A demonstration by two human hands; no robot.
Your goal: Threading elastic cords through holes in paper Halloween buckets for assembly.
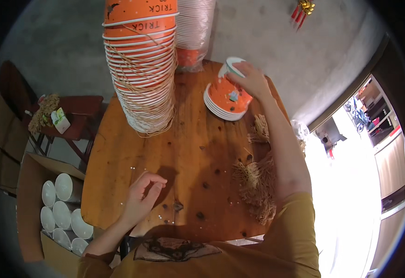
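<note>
My right hand (250,79) reaches to the far right of the table. Its fingers are closed around a round white cup-like thing with a pale green side (232,64). That sits at the top of a short stack of upside-down orange paper buckets (230,96) with white rims. My left hand (146,192) hovers over the near table, fingers curled toward the thumb, with nothing visible in them. Left of the short stack rises a tall stack of orange paper buckets (142,69), draped with thin tan strings. Bundles of tan string (258,185) lie beneath my right forearm.
A wooden table (193,153) with dark knots carries everything. Behind stands another bucket stack in clear plastic (194,28). At lower left is a cardboard box (28,208) of white cups (62,214). A dark red bench (79,113) stands beyond it.
</note>
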